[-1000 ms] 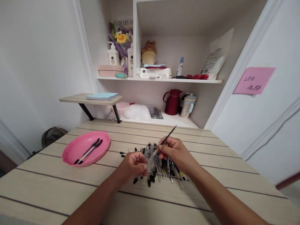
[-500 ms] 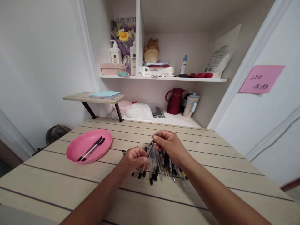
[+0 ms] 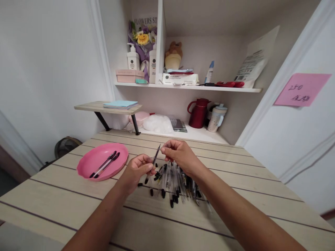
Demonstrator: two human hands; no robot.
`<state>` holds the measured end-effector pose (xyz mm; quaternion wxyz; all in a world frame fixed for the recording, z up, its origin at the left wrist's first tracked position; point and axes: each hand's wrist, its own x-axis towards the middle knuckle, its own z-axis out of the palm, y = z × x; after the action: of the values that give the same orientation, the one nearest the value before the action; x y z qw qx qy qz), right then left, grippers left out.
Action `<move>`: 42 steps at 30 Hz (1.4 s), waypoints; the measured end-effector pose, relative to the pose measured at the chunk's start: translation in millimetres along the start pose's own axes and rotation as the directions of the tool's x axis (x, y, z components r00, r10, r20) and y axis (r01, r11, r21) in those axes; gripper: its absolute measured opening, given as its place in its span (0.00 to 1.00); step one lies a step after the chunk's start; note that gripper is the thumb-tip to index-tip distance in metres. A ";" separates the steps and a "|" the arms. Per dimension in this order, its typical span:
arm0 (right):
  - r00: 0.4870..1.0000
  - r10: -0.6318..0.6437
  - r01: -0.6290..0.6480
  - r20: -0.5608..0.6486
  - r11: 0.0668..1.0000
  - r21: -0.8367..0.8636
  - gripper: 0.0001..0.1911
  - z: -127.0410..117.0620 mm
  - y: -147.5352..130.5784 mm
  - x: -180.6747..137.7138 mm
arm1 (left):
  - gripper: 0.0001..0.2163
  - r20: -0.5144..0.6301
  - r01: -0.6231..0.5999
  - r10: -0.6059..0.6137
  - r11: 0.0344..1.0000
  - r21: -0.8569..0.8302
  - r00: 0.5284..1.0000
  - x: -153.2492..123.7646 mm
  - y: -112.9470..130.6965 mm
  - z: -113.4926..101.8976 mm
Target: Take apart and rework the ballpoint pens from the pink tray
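My left hand [image 3: 140, 169] pinches a slim clear pen [image 3: 156, 157] with a dark refill, held slanted with its bare point up and its black end down. Close beside the point is my right hand [image 3: 180, 155], thumb and fingers pressed together; whether anything is between them I cannot tell. Under and between both hands lies a loose heap of clear pens [image 3: 171, 177] with black ends, partly hidden by my right hand and forearm. A few loose black caps [image 3: 157, 174] lie at the heap's left side.
A pink plate [image 3: 85, 164] with two pens [image 3: 107, 164] stands on the slatted table [image 3: 157, 223], to the left. Behind it is a small raised shelf [image 3: 91, 108] with papers. A red jug [image 3: 199, 113] and a cup [image 3: 217, 118] stand at the back.
Both hands have lifted the pen up and to the left, off the heap. My right fingers have come to the side of its point, which now shows. The view has shifted slightly.
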<state>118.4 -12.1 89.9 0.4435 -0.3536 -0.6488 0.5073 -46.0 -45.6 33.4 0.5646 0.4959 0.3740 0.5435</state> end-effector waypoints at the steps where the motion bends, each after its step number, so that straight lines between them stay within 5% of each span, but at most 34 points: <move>1: 1.000 0.000 0.000 0.004 0.999 -0.034 0.08 2.1 1.4 1.9 | 0.07 -0.003 -0.001 0.001 1.000 -0.004 1.000 0.2 0.4 -0.8; 7: 0.996 -0.079 0.085 0.032 0.908 -0.411 0.07 -0.3 16.1 17.9 | 0.10 -0.019 -0.024 0.022 0.994 -0.103 1.000 2.7 0.1 -5.9; 10: 0.984 -0.056 0.168 0.171 0.629 -0.759 0.06 -7.8 29.7 26.3 | 0.13 -0.014 -0.028 0.026 0.989 -0.144 1.000 8.5 -2.9 -9.4; 12: 0.962 0.047 0.223 0.270 0.441 -0.869 0.07 -10.2 39.0 28.7 | 0.12 0.004 -0.017 0.018 0.986 -0.168 1.000 14.6 -5.0 -11.3; 14: 0.940 0.107 0.268 0.323 0.349 -0.898 0.10 -10.0 46.6 28.8 | 0.11 0.030 -0.012 0.018 0.981 -0.194 0.999 21.7 -6.6 -13.0; 32: 0.882 0.135 0.403 0.451 0.277 -0.872 0.10 7.8 60.5 30.4 | 0.11 -0.050 -0.029 0.013 0.941 -0.337 0.999 38.3 -21.0 -44.4; 42: 0.955 0.137 0.231 0.265 0.224 -0.947 0.12 -13.7 57.6 56.3 | 0.10 -0.065 -0.010 -0.016 0.925 -0.380 0.998 34.7 -14.4 -42.9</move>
<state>111.6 57.3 47.4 0.0406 -0.4528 -0.8903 0.0248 -79.2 -3.7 13.8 0.6381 0.3579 0.2810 0.6211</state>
